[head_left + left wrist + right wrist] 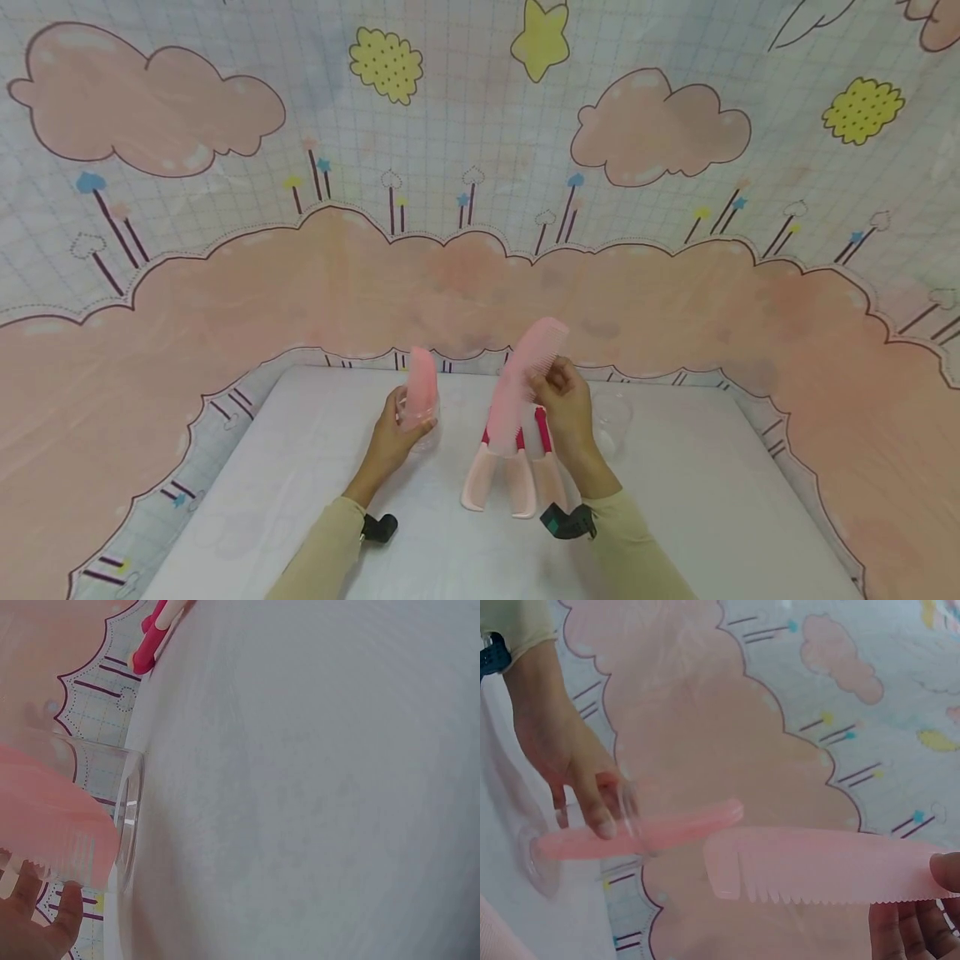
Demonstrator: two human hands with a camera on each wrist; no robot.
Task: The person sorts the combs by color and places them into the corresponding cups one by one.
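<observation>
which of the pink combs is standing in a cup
The comb in the clear cup that the left hand grips. The right hand holds another comb aloft; the rest lie on the table.

The head view looks forward and down from above the near edge of the white table (712, 517), taking in its whole top, both forearms and the cartoon backdrop (480, 275) beyond the far edge. The left wrist view sits very close to the tabletop, skimming across it toward an edge, with the clear cup (129, 817) at its left margin. The right wrist view faces sideways at the backdrop from close by and shares with the head view the left hand (570, 772) and that cup.
</observation>
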